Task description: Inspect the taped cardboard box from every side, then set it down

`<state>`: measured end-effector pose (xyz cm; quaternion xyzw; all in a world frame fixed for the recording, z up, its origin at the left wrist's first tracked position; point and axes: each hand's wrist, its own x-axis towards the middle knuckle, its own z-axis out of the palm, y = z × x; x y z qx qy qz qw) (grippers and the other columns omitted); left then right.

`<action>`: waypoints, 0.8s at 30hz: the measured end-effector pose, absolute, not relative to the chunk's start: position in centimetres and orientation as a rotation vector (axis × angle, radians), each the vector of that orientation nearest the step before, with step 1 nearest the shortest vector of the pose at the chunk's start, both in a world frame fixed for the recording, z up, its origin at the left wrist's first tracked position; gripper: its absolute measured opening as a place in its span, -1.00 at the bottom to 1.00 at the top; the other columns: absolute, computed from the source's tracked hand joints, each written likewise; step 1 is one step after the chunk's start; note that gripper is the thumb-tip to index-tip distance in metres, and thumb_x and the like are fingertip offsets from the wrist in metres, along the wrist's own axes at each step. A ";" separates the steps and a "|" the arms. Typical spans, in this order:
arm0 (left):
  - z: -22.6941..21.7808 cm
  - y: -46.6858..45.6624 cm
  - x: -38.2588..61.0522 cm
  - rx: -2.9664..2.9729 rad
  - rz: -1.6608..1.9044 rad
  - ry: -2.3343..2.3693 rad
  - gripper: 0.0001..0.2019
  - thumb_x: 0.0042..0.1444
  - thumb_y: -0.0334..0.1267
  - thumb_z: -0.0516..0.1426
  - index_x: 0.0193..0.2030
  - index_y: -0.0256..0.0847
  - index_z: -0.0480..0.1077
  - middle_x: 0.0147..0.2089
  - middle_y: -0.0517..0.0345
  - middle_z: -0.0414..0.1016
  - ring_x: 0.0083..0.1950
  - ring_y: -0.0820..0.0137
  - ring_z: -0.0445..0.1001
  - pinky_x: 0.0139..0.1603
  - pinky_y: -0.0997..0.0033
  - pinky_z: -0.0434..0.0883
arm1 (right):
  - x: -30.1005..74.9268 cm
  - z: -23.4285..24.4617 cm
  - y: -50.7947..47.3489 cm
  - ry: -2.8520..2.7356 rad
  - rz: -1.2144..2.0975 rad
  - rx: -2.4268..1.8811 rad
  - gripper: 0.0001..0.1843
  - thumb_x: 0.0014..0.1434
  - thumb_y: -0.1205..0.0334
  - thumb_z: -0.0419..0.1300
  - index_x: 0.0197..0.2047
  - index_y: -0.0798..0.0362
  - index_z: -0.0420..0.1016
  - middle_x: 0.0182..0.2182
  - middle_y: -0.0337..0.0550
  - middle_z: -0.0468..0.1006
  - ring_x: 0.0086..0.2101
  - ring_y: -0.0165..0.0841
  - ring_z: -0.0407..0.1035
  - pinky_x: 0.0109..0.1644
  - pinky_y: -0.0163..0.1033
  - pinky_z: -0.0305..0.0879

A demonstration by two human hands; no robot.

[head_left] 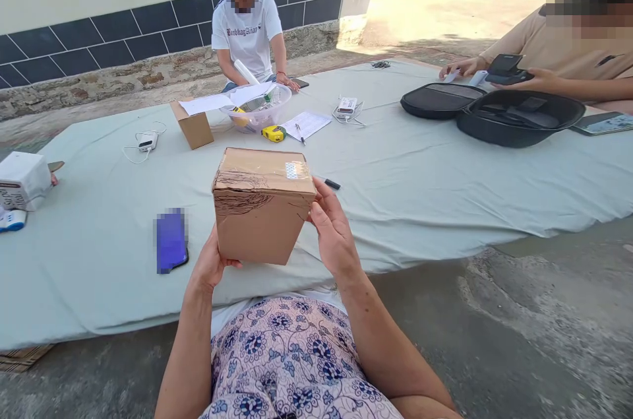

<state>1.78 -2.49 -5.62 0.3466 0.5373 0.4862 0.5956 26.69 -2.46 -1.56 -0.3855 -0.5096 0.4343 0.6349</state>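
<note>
A closed brown cardboard box (260,227) is held up at the near edge of the table, tilted a little. Dark scribbled pen lines run over its left top edge, and a small printed label (297,170) sits under clear tape on top. My left hand (212,260) supports the box at its lower left corner, with the fingers partly hidden beneath it. At the upper right corner my right hand (333,227) grips the side, thumb in front. Just beyond that hand lies a black marker or cap (332,184) on the cloth.
A pale green cloth (395,201) covers the table. Around it lie a phone (171,241), a yellow tape measure (273,134), a plastic basket (262,117), a small carton (195,130), power banks and an open black case (519,119). Two people sit across and at right.
</note>
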 end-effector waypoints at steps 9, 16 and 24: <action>-6.5 -2.6 2.2 1.095 1.172 1.227 -0.47 0.28 0.07 0.15 0.34 0.01 0.42 0.41 0.08 0.44 0.52 0.08 0.22 0.47 0.07 0.26 | 26.4 -1.7 -2.5 -1.253 0.898 -1.044 -0.33 0.32 -0.10 0.18 0.42 -0.08 0.26 0.27 0.04 0.44 0.15 -0.13 0.37 0.04 -0.06 0.47; -6.3 -2.7 2.9 1.134 1.235 1.096 -0.38 0.32 0.23 0.08 0.43 0.06 0.33 0.49 0.14 0.33 0.57 0.10 0.13 0.54 0.10 0.18 | 26.3 -1.9 -2.4 -1.235 0.896 -1.045 -0.36 0.31 -0.11 0.16 0.36 -0.02 0.34 0.23 0.07 0.47 0.10 -0.15 0.39 0.03 -0.06 0.49; -6.0 -3.5 2.3 1.244 1.187 0.960 0.06 0.02 0.26 0.34 0.58 0.04 0.01 0.57 -0.02 0.15 0.56 -0.11 0.12 0.45 0.00 0.30 | 26.6 -2.5 -2.2 -1.261 0.891 -1.064 -0.29 0.26 -0.13 0.21 0.40 -0.12 0.25 0.28 0.04 0.45 0.18 -0.09 0.39 0.09 0.02 0.48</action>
